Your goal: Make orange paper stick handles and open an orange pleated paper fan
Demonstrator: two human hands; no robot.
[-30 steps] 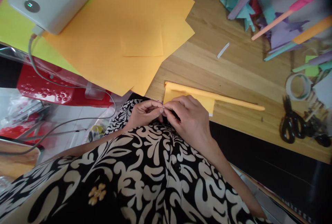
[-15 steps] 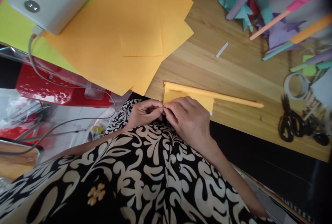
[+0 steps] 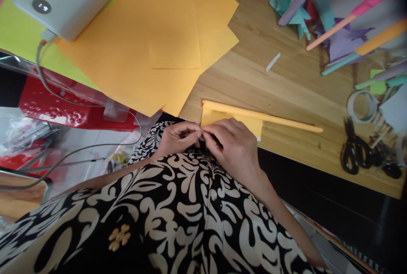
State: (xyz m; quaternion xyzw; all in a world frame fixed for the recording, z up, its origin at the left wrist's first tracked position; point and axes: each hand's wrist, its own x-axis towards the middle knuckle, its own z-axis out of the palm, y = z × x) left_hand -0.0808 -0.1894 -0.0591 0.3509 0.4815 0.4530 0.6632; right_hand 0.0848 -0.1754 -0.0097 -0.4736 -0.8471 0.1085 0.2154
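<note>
My left hand [image 3: 182, 137] and my right hand [image 3: 233, 145] meet fingertip to fingertip at the table's front edge. Both are closed in a pinch. Whatever lies between the fingertips is too small or hidden to make out. Just behind my right hand, and partly covered by it, lies a small piece of orange paper [image 3: 254, 126]. Along its far edge runs a thin orange paper tube [image 3: 286, 123], which sticks out to the right past the sheet.
Large orange sheets [image 3: 171, 24] cover the table's left part, with a white power bank [image 3: 68, 3] and its cable on them. A white strip [image 3: 272, 62] lies mid-table. Scissors [image 3: 354, 147], a tape roll [image 3: 362, 106] and coloured paper tubes [image 3: 346, 20] are at right.
My fingers have shifted very slightly, with the right knuckles a little more raised and a gap showing below the forefinger. The papers and tube stay put.
</note>
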